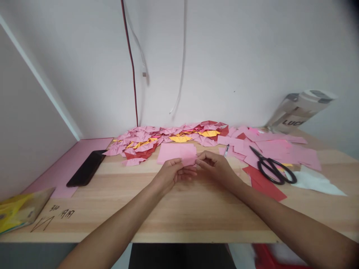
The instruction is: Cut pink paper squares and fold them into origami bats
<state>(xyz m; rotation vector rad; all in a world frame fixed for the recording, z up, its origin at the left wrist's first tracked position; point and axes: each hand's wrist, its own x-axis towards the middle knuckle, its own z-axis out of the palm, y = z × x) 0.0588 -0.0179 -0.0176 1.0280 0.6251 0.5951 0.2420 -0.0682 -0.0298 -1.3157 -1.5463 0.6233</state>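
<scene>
Between my two hands, just above the wooden table, is a small piece of pink paper [189, 158]. My left hand [174, 172] pinches its left edge, with the thumb on top and the other fingers curled below. My right hand [211, 164] pinches the right edge between thumb and fingertips. Right behind the held piece lies a stack of pink paper sheets [168, 152]. Farther back, against the wall, spreads a heap of folded paper figures [140, 136] in pink, red and yellow, several with small drawn faces.
Black-handled scissors [270, 166] rest on pink scraps and red paper [265, 185] at the right. A pen [226, 150] lies behind my right hand. At the left are a black phone [86, 169] and a yellow packet [19, 211]. A plastic bag [301, 110] stands back right. Cables hang down the wall.
</scene>
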